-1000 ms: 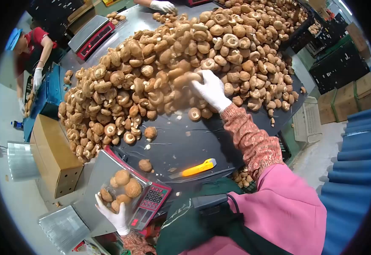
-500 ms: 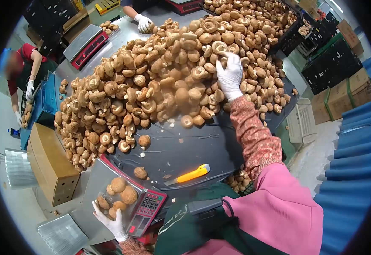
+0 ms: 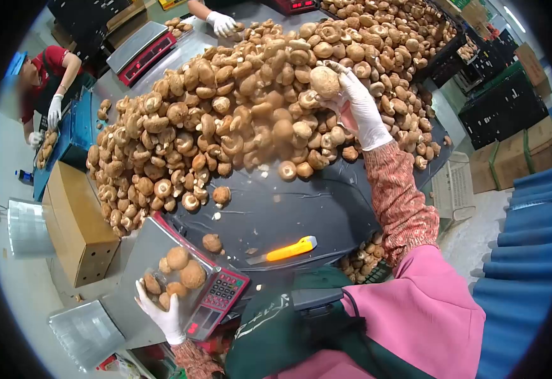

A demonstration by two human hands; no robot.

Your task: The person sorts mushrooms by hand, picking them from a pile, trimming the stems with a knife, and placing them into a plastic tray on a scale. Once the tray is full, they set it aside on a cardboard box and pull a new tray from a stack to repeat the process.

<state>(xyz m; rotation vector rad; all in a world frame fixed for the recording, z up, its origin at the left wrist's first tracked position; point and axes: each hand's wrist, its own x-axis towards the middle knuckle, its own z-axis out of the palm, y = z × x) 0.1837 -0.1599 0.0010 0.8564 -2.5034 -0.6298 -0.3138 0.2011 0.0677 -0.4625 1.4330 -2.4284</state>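
Dark table top [image 3: 314, 221] is spreading under a broad heap of brown mushrooms [image 3: 181, 126], with a blue curtain [image 3: 516, 246] hanging at the right and black crates [image 3: 497, 107] standing at the far right. Across the table, a co-worker's gloved hand [image 3: 222, 24] is working at the far edge of the heap.

What has just changed is at the right hand [image 3: 361, 110]: half a second ago it was reaching down among the mushrooms, and now it is holding one large round mushroom [image 3: 324, 82] up over the heap's right part. For the work in hand, that seems to be meaning one piece is picked out, while the small group of mushrooms on the scale [image 3: 222, 294] is looking the same as before.

Right thumb and fingers are grasping the held mushroom, its cap facing the camera; the patterned sleeve [image 3: 402, 196] is stretching forward from the near right. At the near left, the left hand [image 3: 162, 316] is curving around the scale's mushrooms, thumb and fingers spread; whether it is gripping anything, I cannot tell. Between the arms, a yellow knife [image 3: 291, 249] is lying on the table.
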